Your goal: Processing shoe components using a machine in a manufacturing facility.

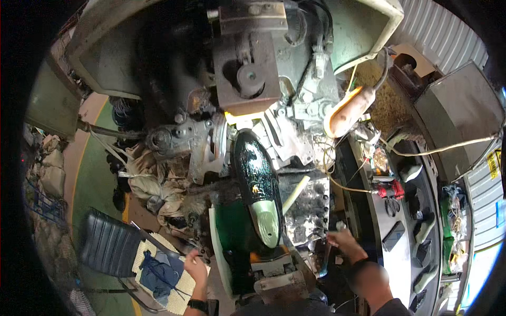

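Observation:
A glossy black shoe upper [256,174] sits on a pale green last [267,224], toe toward me, in the middle of a greasy machine [247,73]. My right hand [345,243] is to the right of the shoe, by the machine's dirty metal bed [311,208]. It is closed around a slim tool [323,265] with a dark handle. My left hand [195,268] is low on the left, fingers curled against the edge of a white-rimmed green panel [224,237]. Whether it grips anything is hidden. A dark watch [197,305] is on that wrist.
A lit work lamp [348,109] hangs at the upper right. A long grey bench [406,210] with dark shoe parts, red-handled scissors [389,190] and cables runs along the right. A black ribbed chair [108,242] with blue cloth [158,274] stands at lower left. Rags [153,184] hang on the left.

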Available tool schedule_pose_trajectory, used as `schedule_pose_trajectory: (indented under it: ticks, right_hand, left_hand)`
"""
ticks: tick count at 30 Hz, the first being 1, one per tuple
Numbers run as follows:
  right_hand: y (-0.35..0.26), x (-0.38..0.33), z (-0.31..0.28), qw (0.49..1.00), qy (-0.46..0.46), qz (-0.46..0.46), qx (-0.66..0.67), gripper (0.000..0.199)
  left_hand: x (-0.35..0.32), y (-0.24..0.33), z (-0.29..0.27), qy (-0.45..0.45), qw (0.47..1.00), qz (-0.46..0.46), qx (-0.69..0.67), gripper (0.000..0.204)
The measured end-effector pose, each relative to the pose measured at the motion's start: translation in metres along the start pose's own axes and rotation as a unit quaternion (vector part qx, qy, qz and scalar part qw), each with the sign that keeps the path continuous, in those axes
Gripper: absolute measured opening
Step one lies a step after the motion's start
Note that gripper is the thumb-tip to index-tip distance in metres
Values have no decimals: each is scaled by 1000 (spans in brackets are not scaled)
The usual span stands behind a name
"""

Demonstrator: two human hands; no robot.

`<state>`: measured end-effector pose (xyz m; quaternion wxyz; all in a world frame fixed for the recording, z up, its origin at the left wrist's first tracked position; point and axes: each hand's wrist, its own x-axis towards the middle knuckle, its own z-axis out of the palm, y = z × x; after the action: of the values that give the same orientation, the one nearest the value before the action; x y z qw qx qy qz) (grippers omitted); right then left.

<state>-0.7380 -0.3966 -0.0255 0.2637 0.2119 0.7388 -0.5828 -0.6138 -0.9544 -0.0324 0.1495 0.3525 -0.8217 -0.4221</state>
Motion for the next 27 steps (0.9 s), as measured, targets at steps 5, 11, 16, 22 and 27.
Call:
schedule_pose_trajectory:
  ticks: [5, 11, 16, 22, 27]
  right_hand:
    - [-217, -43, 123, 976, -128, -149, 90, 49]
    - [-245, -61, 234, 882, -124, -336, 307, 42]
    - [-221, -42, 237, 892, 6, -360, 273, 41]
    - [-228, -60, 185, 983, -52, -145, 104, 37]
    - [-205, -92, 91, 976, -21, -191, 107, 27]
  left_hand:
    - [18, 207, 29, -168, 911, 13, -376, 27]
    - [15, 300, 83, -323, 669, -213, -634, 60]
    - [15, 306, 88, -344, 702, -203, -590, 62]
    - [53, 204, 108, -279, 937, -38, -208, 70]
    - [9, 90, 58, -513, 549, 397, 527, 52]
